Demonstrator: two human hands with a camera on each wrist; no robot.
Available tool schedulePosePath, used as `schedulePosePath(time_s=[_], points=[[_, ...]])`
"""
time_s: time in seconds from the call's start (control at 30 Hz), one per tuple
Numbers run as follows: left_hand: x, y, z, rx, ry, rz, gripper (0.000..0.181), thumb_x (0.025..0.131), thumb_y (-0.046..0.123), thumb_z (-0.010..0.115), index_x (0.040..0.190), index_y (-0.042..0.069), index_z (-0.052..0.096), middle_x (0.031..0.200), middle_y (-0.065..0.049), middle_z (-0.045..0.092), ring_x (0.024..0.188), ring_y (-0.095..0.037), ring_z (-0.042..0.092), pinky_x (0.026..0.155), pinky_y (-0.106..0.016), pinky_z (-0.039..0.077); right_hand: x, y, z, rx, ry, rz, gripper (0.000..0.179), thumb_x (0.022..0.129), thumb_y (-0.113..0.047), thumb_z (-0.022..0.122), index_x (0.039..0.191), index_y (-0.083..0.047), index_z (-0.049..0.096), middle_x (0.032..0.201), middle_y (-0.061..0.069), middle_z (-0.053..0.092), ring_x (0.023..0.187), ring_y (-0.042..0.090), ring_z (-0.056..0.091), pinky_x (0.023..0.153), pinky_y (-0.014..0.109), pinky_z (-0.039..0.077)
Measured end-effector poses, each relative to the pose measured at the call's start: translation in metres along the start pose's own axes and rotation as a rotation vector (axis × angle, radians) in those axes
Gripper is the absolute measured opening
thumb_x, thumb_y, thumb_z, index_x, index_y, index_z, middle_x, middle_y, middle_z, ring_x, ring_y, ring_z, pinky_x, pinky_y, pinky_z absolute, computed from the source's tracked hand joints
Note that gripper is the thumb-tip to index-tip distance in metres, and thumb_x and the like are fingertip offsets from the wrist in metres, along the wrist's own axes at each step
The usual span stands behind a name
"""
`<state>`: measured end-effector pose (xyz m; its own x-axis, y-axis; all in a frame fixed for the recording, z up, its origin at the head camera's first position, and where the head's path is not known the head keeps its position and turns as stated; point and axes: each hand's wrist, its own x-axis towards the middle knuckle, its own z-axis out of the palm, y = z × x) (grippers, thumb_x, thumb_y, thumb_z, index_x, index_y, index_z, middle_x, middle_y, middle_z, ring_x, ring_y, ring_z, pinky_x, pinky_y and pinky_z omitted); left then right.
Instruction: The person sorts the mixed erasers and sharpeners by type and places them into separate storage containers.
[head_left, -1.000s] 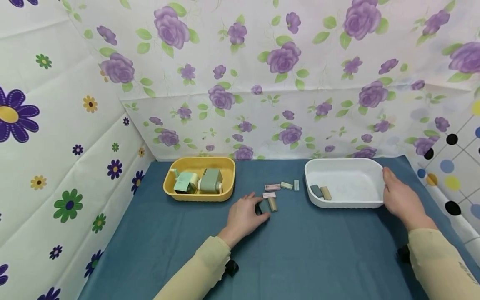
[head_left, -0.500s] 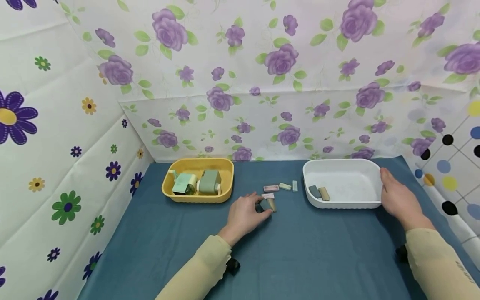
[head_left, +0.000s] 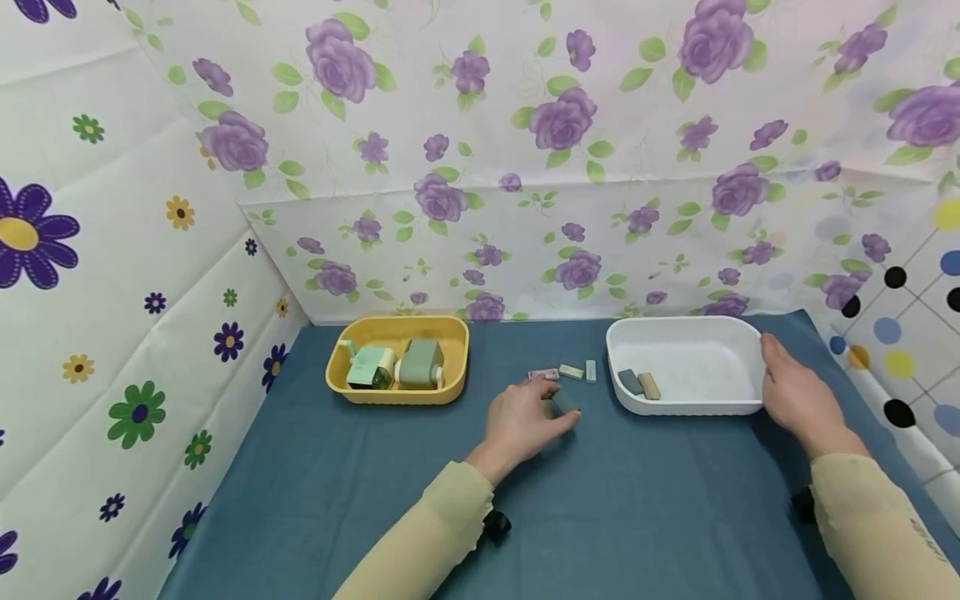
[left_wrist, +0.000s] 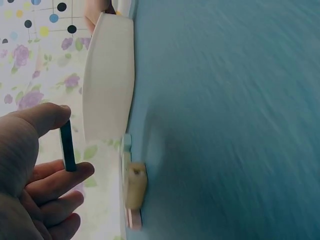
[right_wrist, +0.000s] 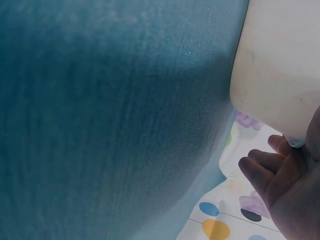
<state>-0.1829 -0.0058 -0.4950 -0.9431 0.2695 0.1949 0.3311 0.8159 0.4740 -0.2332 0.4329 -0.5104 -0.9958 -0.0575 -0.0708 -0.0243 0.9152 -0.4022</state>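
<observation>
Grey block [head_left: 564, 402], low right of centre.
Left hand [head_left: 522, 421] pinches it; right hand [head_left: 802, 398] touches tray [head_left: 705, 367], frame right; finger grip there I cannot tell.

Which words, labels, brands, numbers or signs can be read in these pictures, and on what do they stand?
None can be read.
Right sleeve: dark marks like lettering, too small and blurred.
Held block: no text visible.
White tray: no text visible.
</observation>
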Motion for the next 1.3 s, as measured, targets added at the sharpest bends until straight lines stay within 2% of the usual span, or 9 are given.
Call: schedulePosePath(time_s=[0.17, 0.3, 0.57, 0.67, 0.8, 0.93, 1.03, 1.13, 1.3], points=[[0.004, 0.012, 0.003, 0.02, 0.001, 0.013, 0.049, 0.097, 0.054, 0.077, 0.131, 0.018, 0.078, 0.11, 0.0, 0.08, 0.086, -0.012, 0.073, 0.071, -0.031, 0.061, 0.001, 0.0, 0.0, -0.003, 0.007, 0.0, 0.061, 0.117, -0.022, 0.021, 0.168, 0.002, -0.004, 0.172, 0.032, 0.004, 0.153, 0.061, 0.015, 0.118, 0.078, 0.017], [0.007, 0.018, 0.008, 0.021, -0.001, 0.027, 0.049, 0.099, 0.054, 0.075, 0.134, 0.02, 0.076, 0.116, 0.002, 0.079, 0.09, -0.013, 0.073, 0.073, -0.031, 0.061, 0.001, 0.001, 0.001, -0.001, 0.003, -0.006, 0.061, 0.117, -0.022, 0.02, 0.168, 0.002, -0.004, 0.172, 0.032, 0.003, 0.154, 0.06, 0.014, 0.118, 0.077, 0.017], [0.013, 0.03, 0.017, -0.019, -0.024, 0.038, 0.051, 0.1, 0.055, 0.073, 0.139, 0.022, 0.073, 0.144, -0.003, 0.068, 0.101, -0.016, 0.075, 0.08, -0.033, 0.063, 0.002, 0.001, 0.002, -0.007, 0.015, -0.011, 0.061, 0.117, -0.023, 0.018, 0.168, 0.002, -0.002, 0.172, 0.032, 0.005, 0.153, 0.06, 0.016, 0.118, 0.077, 0.019], [0.015, 0.034, 0.021, -0.021, -0.034, 0.052, 0.054, 0.101, 0.055, 0.071, 0.143, 0.021, 0.07, 0.148, -0.005, 0.066, 0.097, -0.015, 0.075, 0.078, -0.031, 0.062, 0.001, 0.0, 0.002, -0.004, 0.015, -0.013, 0.061, 0.117, -0.023, 0.019, 0.168, 0.002, -0.001, 0.172, 0.032, 0.006, 0.153, 0.06, 0.017, 0.118, 0.077, 0.019], [0.019, 0.039, 0.026, -0.047, -0.03, 0.076, 0.054, 0.101, 0.054, 0.071, 0.142, 0.02, 0.07, 0.149, -0.008, 0.064, 0.08, -0.01, 0.072, 0.063, -0.022, 0.056, 0.0, 0.0, 0.001, -0.005, 0.011, -0.01, 0.061, 0.116, -0.022, 0.019, 0.168, 0.002, -0.002, 0.172, 0.032, 0.006, 0.153, 0.06, 0.017, 0.118, 0.077, 0.019], [0.024, 0.045, 0.029, -0.06, -0.02, 0.085, 0.051, 0.101, 0.052, 0.073, 0.141, 0.02, 0.07, 0.144, -0.006, 0.069, 0.06, -0.001, 0.057, 0.048, -0.019, 0.042, 0.001, -0.001, 0.002, 0.002, 0.006, -0.002, 0.061, 0.117, -0.023, 0.019, 0.168, 0.001, -0.002, 0.173, 0.032, 0.005, 0.153, 0.06, 0.017, 0.118, 0.077, 0.018], [0.027, 0.048, 0.03, -0.058, -0.019, 0.087, 0.051, 0.101, 0.05, 0.073, 0.142, 0.02, 0.069, 0.146, -0.009, 0.067, 0.047, -0.002, 0.046, 0.042, -0.022, 0.035, 0.0, -0.001, 0.002, 0.007, 0.002, 0.004, 0.061, 0.117, -0.025, 0.018, 0.169, 0.001, -0.002, 0.173, 0.031, 0.005, 0.154, 0.06, 0.016, 0.118, 0.077, 0.018], [0.029, 0.051, 0.03, -0.06, -0.022, 0.082, 0.051, 0.101, 0.049, 0.073, 0.143, 0.02, 0.069, 0.152, -0.013, 0.062, 0.044, -0.004, 0.044, 0.04, -0.024, 0.034, -0.001, -0.001, 0.002, 0.007, -0.004, 0.005, 0.061, 0.117, -0.025, 0.018, 0.168, 0.002, -0.002, 0.173, 0.032, 0.004, 0.153, 0.06, 0.016, 0.118, 0.077, 0.018], [0.033, 0.053, 0.028, -0.065, -0.005, 0.068, 0.05, 0.101, 0.049, 0.073, 0.142, 0.021, 0.07, 0.151, -0.011, 0.062, 0.042, -0.007, 0.043, 0.038, -0.025, 0.031, -0.002, -0.001, 0.002, 0.001, 0.016, -0.006, 0.06, 0.117, -0.024, 0.018, 0.169, 0.002, 0.0, 0.172, 0.032, 0.006, 0.153, 0.061, 0.017, 0.118, 0.077, 0.019]])
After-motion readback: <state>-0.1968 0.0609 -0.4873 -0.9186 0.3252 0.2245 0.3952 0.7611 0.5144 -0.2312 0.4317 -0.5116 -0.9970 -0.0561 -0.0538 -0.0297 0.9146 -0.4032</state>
